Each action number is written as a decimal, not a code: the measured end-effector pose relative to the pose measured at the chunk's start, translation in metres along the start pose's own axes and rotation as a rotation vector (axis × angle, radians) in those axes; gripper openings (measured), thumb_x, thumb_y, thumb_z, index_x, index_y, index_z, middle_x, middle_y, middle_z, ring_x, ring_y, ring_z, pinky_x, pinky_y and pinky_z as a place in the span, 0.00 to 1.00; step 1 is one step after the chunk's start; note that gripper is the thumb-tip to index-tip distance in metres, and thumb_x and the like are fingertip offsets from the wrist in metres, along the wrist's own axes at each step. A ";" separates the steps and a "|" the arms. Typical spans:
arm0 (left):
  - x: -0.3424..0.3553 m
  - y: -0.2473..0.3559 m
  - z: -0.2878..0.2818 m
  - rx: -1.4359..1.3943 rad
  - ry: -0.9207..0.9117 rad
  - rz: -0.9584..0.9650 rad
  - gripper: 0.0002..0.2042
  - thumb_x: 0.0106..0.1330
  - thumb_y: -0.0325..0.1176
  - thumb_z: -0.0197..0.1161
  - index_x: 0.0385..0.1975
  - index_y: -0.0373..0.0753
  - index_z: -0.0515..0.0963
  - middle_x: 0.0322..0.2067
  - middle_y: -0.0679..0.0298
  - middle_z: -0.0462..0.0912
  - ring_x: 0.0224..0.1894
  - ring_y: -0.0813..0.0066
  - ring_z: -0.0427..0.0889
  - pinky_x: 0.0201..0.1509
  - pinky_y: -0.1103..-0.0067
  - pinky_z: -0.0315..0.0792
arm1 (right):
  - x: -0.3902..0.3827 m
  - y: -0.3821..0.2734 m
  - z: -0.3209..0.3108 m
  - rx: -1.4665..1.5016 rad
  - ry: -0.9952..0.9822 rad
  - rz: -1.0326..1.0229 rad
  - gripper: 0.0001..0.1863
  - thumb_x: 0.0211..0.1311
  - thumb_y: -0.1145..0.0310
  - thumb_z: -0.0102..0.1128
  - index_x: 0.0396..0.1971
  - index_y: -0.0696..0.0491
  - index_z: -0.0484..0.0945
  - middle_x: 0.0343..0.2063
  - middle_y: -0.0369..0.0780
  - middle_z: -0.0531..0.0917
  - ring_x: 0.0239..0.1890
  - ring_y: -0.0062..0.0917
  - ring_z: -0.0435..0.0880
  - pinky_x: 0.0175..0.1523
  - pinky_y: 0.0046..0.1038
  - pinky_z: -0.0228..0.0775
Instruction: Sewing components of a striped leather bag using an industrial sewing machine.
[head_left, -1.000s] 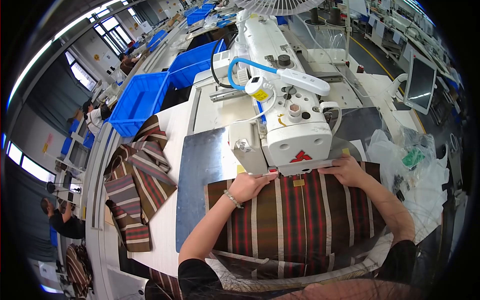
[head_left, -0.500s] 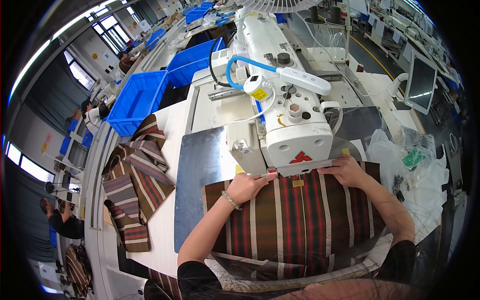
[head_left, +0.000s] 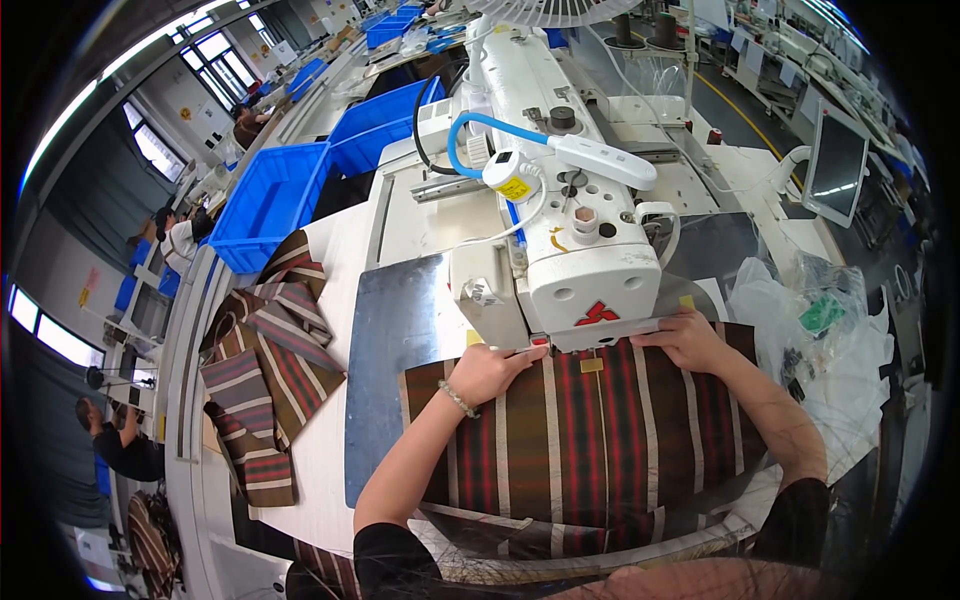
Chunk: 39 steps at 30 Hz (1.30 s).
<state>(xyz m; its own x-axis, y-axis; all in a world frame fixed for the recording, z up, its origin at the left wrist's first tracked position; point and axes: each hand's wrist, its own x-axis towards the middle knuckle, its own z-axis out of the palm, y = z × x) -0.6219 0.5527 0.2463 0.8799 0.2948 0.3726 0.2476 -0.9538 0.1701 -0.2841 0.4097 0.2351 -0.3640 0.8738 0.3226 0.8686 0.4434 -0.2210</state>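
Fabric, brown-red striped, far edge at the sewing-machine head, should handle light, limp, best held along that edge, where left hand and right hand rest, fingers bunched, clamping unclear.

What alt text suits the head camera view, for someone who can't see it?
A person's left hand and right hand rest at the far edge of brown, red and cream striped fabric at the front of a white sewing machine. More striped pieces lie to the left near blue bins; crumpled clear plastic lies to the right.
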 end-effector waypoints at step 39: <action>-0.002 0.001 -0.004 0.024 -0.082 -0.052 0.15 0.60 0.33 0.58 0.48 0.54 0.79 0.29 0.65 0.82 0.26 0.67 0.80 0.25 0.75 0.74 | 0.001 0.008 -0.003 0.037 -0.196 0.081 0.31 0.40 0.78 0.55 0.46 0.30 0.81 0.36 0.33 0.83 0.40 0.29 0.80 0.51 0.30 0.68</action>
<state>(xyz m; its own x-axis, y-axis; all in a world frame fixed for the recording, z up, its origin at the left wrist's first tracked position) -0.6254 0.5515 0.2498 0.8957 0.3392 0.2876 0.3025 -0.9387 0.1651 -0.2763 0.4140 0.2366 -0.3548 0.9275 0.1177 0.8863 0.3738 -0.2734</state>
